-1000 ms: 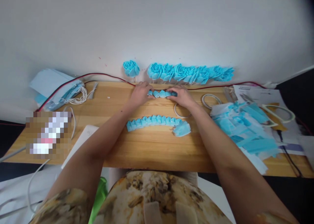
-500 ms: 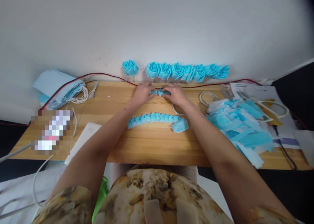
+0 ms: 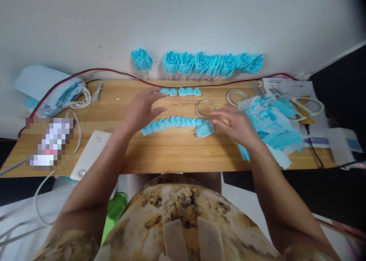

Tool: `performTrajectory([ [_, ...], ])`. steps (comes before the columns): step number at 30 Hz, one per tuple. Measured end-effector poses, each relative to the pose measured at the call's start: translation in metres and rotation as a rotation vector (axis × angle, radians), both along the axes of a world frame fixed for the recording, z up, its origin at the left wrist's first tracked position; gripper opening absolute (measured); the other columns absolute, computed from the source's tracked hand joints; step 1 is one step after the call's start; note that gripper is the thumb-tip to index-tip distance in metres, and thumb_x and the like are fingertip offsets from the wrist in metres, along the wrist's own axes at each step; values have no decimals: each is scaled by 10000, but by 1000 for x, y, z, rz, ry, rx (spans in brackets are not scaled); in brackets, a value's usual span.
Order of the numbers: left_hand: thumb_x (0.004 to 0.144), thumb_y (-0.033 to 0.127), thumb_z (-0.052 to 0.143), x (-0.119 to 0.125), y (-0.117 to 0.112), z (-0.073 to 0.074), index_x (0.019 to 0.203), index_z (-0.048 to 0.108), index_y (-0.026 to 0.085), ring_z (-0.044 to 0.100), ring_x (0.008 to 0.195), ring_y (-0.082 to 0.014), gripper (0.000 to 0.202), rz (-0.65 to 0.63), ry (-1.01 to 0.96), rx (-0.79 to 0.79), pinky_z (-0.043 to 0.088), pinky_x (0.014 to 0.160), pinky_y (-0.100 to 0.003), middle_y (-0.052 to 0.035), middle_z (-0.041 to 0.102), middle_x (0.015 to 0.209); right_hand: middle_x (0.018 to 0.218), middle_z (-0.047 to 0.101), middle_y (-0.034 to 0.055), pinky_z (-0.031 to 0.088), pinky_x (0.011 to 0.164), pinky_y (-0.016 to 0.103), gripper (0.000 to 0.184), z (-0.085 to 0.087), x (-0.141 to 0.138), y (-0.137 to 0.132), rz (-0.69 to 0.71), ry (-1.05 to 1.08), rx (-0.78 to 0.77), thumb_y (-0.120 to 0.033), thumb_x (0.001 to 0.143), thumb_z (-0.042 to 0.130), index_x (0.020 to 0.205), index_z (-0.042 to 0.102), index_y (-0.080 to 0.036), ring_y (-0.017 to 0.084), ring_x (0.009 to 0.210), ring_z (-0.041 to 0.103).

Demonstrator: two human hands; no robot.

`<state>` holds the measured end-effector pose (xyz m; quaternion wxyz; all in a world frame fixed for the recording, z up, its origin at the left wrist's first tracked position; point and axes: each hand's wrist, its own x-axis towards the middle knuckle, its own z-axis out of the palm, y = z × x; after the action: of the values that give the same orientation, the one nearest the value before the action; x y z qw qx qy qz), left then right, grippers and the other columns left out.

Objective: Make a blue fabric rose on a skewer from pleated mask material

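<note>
My left hand (image 3: pixel 144 108), fingers spread and holding nothing, hovers at the left end of a back row of small blue folded petals (image 3: pixel 189 91). Part of that row is behind its fingers. Nearer to me lies a longer curved row of overlapping blue petals (image 3: pixel 173 121). At its right end sits a loose blue fabric piece (image 3: pixel 204 129). My right hand (image 3: pixel 233 123) is just right of that piece, fingers apart and nothing between them. Close to its fingertips is a roll of tape (image 3: pixel 205 108), lying flat.
Blue fabric flowers on sticks (image 3: pixel 200 63) lean along the wall. A pile of blue fabric strips (image 3: pixel 271 127) and a second tape ring (image 3: pixel 236 97) lie to the right. On the left are a white power bank (image 3: pixel 90 154), blue sheets (image 3: pixel 42 85) and white cords (image 3: pixel 80 97).
Both hands have left the small petals at the back, which now lie on the table. My left hand moved left; my right hand came down and right. The whole view has shifted slightly.
</note>
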<state>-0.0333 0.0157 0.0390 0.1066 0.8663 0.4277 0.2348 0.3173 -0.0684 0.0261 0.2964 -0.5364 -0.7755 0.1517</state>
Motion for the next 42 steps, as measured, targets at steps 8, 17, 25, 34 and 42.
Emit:
performTrajectory([
  [8, 956, 330, 663, -2, -50, -31, 1263, 703, 254, 610, 1333, -297, 320, -3, 43, -68, 472, 1152, -499, -110, 674, 1409, 1461, 648, 59, 439, 1148, 623, 385, -21, -17, -26, 135, -207, 11, -228, 873, 698, 1243, 729, -330, 365, 1380, 561],
  [17, 933, 256, 633, 9, -51, -44, 1269, 698, 176, 644, 1195, -321, 352, -19, 180, -79, 501, 1079, -485, -141, 700, 1313, 1122, 789, 31, 565, 996, 496, 138, -34, -22, -37, -273, 678, -110, -387, 848, 708, 902, 635, -284, 263, 1112, 730],
  [25, 913, 207, 547, 4, -16, -39, 1298, 694, 138, 612, 1187, -340, 418, 43, 217, -99, 489, 1064, -476, -163, 692, 1223, 908, 758, 15, 586, 774, 391, 217, -32, -13, -3, -359, 977, -187, -429, 829, 681, 969, 599, -285, 245, 902, 742],
  [34, 910, 261, 621, -31, -2, -34, 1366, 660, 191, 492, 1417, -382, 463, 160, 273, -55, 391, 1195, -560, -173, 520, 1552, 899, 732, 63, 411, 688, 341, 202, -19, -31, 17, -331, 2, -161, -391, 931, 575, 1017, 646, -223, 242, 767, 642],
  [42, 951, 258, 631, 27, -22, -15, 1285, 709, 207, 549, 1408, -320, 347, -69, -59, -32, 420, 1197, -531, -139, 614, 1488, 798, 711, 69, 345, 620, 333, 207, 1, -14, 0, -480, -178, -158, -399, 902, 650, 1003, 697, -224, 241, 681, 603],
])
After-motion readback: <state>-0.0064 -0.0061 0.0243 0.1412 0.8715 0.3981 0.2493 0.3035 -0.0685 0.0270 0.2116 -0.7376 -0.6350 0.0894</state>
